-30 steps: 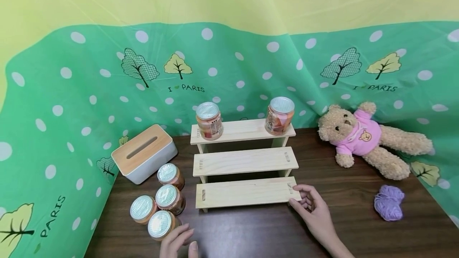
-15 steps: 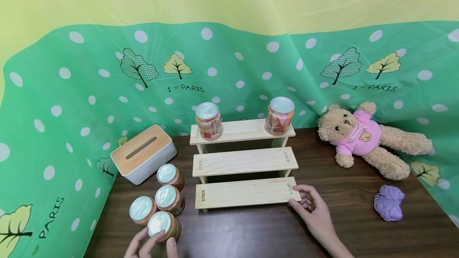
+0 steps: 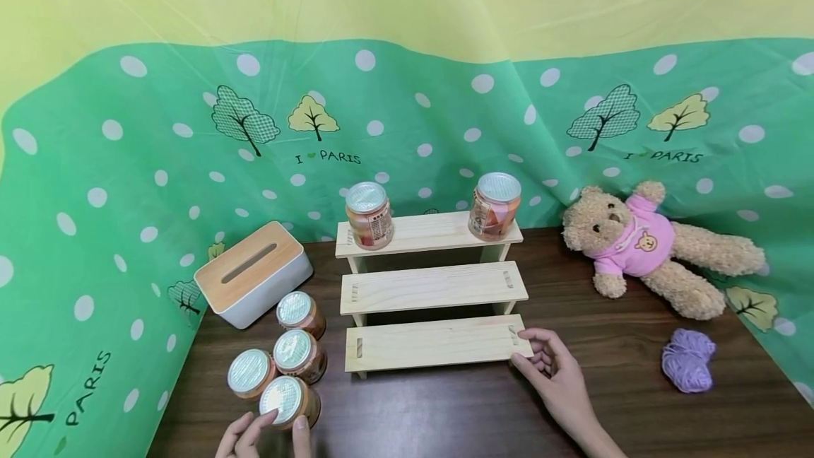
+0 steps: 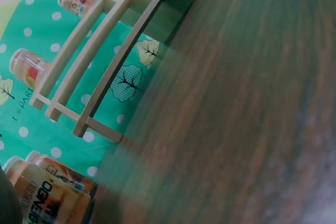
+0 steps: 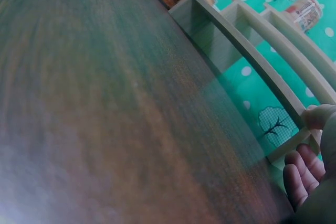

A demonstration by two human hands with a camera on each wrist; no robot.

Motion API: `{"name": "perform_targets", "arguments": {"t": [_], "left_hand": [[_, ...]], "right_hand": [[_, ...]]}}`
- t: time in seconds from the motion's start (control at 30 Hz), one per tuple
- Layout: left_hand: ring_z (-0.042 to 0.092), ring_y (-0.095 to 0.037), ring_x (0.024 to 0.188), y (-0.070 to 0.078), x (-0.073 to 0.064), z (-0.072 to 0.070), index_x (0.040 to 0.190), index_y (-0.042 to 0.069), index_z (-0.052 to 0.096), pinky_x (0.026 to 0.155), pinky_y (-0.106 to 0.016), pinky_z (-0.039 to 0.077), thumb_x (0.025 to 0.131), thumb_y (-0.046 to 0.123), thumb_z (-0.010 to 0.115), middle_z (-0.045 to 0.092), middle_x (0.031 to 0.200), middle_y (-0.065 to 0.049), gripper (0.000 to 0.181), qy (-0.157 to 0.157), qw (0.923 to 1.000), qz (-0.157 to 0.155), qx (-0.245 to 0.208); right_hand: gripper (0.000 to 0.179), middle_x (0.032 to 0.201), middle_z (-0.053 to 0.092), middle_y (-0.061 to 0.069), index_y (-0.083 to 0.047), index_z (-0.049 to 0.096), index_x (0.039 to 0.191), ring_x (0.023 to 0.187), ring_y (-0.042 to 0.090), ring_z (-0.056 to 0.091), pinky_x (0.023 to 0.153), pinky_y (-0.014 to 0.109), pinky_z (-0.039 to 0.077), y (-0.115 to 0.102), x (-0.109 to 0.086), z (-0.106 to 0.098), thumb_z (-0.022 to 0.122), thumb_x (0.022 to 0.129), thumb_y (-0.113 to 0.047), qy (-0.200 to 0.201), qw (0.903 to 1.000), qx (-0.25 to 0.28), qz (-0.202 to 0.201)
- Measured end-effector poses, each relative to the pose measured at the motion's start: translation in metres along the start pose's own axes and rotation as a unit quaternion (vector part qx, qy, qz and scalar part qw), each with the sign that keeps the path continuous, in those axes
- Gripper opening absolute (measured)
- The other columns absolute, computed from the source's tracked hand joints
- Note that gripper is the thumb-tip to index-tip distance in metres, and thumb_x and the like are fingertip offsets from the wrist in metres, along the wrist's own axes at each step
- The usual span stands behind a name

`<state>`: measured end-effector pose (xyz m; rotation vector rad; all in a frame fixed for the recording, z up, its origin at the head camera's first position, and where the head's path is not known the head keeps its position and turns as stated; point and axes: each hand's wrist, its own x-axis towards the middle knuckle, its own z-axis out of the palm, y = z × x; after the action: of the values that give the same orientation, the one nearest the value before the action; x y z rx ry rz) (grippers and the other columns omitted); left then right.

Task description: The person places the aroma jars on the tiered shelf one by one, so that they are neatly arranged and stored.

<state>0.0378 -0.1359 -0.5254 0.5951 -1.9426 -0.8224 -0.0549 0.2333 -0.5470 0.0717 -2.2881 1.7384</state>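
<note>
On the dark surface (image 3: 413, 419), a tissue box (image 3: 251, 274) stands behind jars (image 3: 299, 352) at left, a teddy bear (image 3: 636, 242) far right; the left hand (image 3: 251, 442) touches the nearest jar (image 3: 285, 401), its grip's closure unclear; the right hand (image 3: 559, 380) pinches the central rack (image 3: 434, 287) at its near right corner.

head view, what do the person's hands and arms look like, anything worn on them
The left hand and right hand are slim-fingered; no glove or ring shows. The visible right forearm has no sleeve.
</note>
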Motion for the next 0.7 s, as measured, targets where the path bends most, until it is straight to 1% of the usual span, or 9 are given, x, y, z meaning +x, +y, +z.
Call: {"name": "perform_targets", "arguments": {"t": [0.03,0.1,0.17,0.23,0.47,0.53,0.57,0.63,0.7], "left_hand": [[0.030,0.006,0.126,0.001,0.000,0.001,0.115,-0.008,0.068,0.101,-0.019,0.027,0.080,0.012,0.084,0.044,0.135,0.014,0.044,-0.004,0.9999,-0.013,0.006],[0.030,0.007,0.124,0.004,0.000,0.002,0.116,-0.009,0.067,0.097,-0.012,0.029,0.079,0.007,0.086,0.034,0.135,0.023,0.045,-0.010,0.9992,-0.036,0.013],[0.031,0.007,0.122,0.004,-0.001,0.005,0.116,-0.009,0.067,0.095,-0.007,0.030,0.076,0.005,0.089,0.036,0.133,0.023,0.047,-0.007,0.9983,-0.055,0.016],[0.031,0.008,0.121,0.002,-0.002,0.007,0.116,-0.008,0.067,0.094,-0.008,0.030,0.076,0.006,0.090,0.034,0.132,0.025,0.048,-0.008,0.9977,-0.065,0.018],[0.029,0.014,0.115,-0.007,-0.005,0.011,0.115,-0.007,0.066,0.091,-0.017,0.028,0.072,0.003,0.092,0.034,0.129,0.028,0.052,-0.018,0.9975,-0.069,0.008],[0.028,0.015,0.115,-0.009,-0.006,0.012,0.115,-0.006,0.065,0.090,-0.018,0.028,0.071,0.002,0.094,0.043,0.128,0.021,0.054,-0.020,0.9974,-0.068,0.015],[0.028,0.015,0.115,-0.010,-0.006,0.013,0.115,-0.007,0.065,0.089,-0.017,0.028,0.070,0.001,0.094,0.049,0.126,0.014,0.055,-0.021,0.9976,-0.065,0.014],[0.028,0.014,0.115,-0.011,-0.007,0.014,0.116,-0.007,0.063,0.088,-0.017,0.029,0.068,0.001,0.095,0.057,0.125,-0.005,0.058,-0.021,0.9978,-0.060,0.018],[0.027,0.013,0.116,-0.012,-0.008,0.015,0.118,-0.008,0.061,0.087,-0.017,0.029,0.068,0.002,0.094,0.056,0.127,-0.026,0.060,-0.022,0.9981,-0.054,0.020]], "right_hand": [[0.039,0.099,0.058,0.006,0.001,0.069,0.129,0.077,0.006,0.058,0.067,0.019,0.053,0.000,0.000,0.000,0.081,0.094,0.012,0.000,1.0000,0.000,0.001],[0.039,0.099,0.058,0.006,0.001,0.069,0.129,0.077,0.006,0.058,0.067,0.019,0.053,0.000,0.000,0.000,0.081,0.094,0.011,0.000,1.0000,0.000,0.002],[0.039,0.098,0.059,0.006,0.001,0.069,0.129,0.077,0.006,0.058,0.067,0.019,0.053,0.000,0.000,0.000,0.081,0.094,0.011,0.000,1.0000,-0.001,0.003],[0.039,0.098,0.059,0.006,0.001,0.069,0.129,0.078,0.006,0.058,0.067,0.019,0.053,0.000,0.000,0.000,0.081,0.094,0.011,0.001,1.0000,-0.001,0.003],[0.039,0.098,0.059,0.007,0.001,0.069,0.129,0.078,0.006,0.058,0.067,0.019,0.053,0.000,0.000,0.001,0.081,0.094,0.011,0.002,1.0000,0.000,0.005],[0.038,0.098,0.058,0.007,0.001,0.069,0.129,0.078,0.006,0.058,0.067,0.019,0.053,-0.001,0.000,0.001,0.081,0.094,0.011,0.002,1.0000,-0.001,0.007],[0.038,0.098,0.058,0.007,0.001,0.069,0.129,0.078,0.006,0.058,0.067,0.019,0.053,-0.001,0.000,0.001,0.081,0.094,0.011,0.002,1.0000,-0.001,0.008],[0.038,0.098,0.058,0.007,0.001,0.069,0.129,0.078,0.007,0.058,0.067,0.019,0.053,-0.002,0.000,0.001,0.081,0.094,0.010,0.001,1.0000,-0.002,0.009],[0.038,0.098,0.058,0.007,0.000,0.069,0.129,0.079,0.007,0.058,0.068,0.019,0.053,-0.002,0.000,0.000,0.081,0.095,0.010,-0.001,0.9999,-0.003,0.010]]}}
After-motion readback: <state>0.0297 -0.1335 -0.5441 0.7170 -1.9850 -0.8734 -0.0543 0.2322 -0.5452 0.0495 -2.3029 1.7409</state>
